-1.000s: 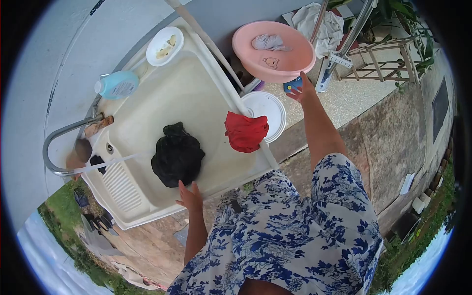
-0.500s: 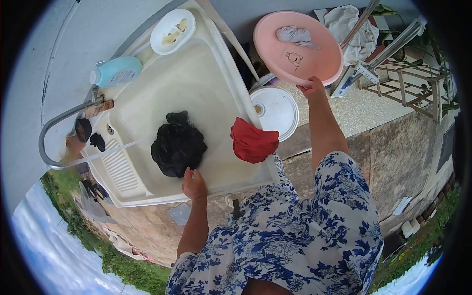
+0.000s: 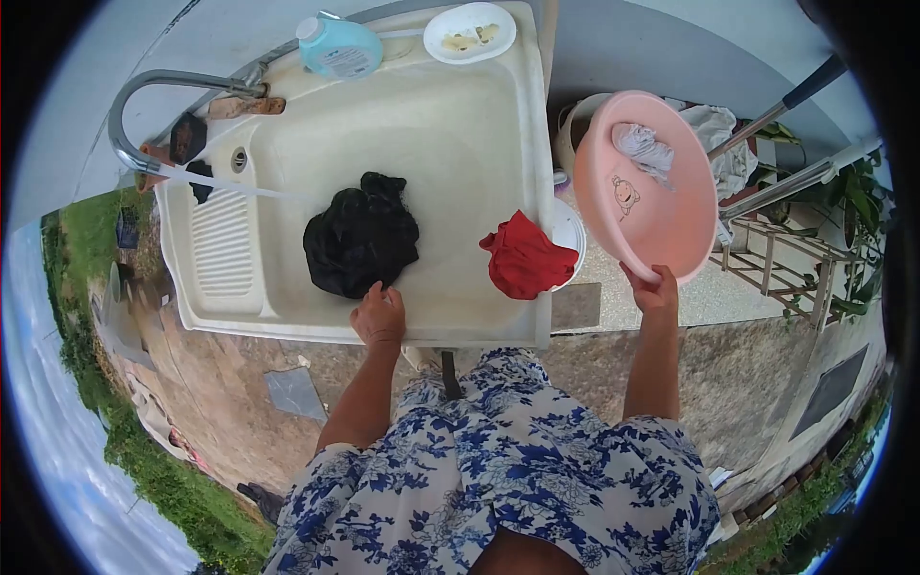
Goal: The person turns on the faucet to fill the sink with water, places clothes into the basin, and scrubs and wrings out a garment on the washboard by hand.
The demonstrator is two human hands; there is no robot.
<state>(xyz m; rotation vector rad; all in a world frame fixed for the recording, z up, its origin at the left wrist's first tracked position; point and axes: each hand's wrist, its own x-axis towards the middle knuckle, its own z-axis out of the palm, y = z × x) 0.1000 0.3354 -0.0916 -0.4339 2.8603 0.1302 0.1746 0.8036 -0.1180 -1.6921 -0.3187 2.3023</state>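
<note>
A wet-looking bundle of black cloth (image 3: pixel 359 235) lies in the cream wash sink (image 3: pixel 460 144), near its front edge. My left hand (image 3: pixel 379 314) is at the front rim, fingertips against or very near the cloth's lower edge. Its fingers are loosely bent, and I see nothing held in them. To the right of the sink, my right hand (image 3: pixel 654 289) grips the near rim of a pink basin (image 3: pixel 661 225), which is tilted. Inside the basin sits a crumpled light-coloured cloth (image 3: pixel 644 150). A red cloth (image 3: pixel 527 255) drapes over the sink's right edge.
Water runs from the curved faucet (image 3: pixel 129 110) into the sink. Along the back stand a blue detergent bottle (image 3: pixel 340 48) and a white dish (image 3: pixel 470 34) with yellowish pieces. A ribbed washboard (image 3: pixel 222 249) forms the left side. Poles and a wooden rack (image 3: pixel 781 259) stand right.
The view has turned, shifting the sink and basin in the picture. The basin is still gripped in my right hand, now by its near rim. My left hand stays by the black cloth.
</note>
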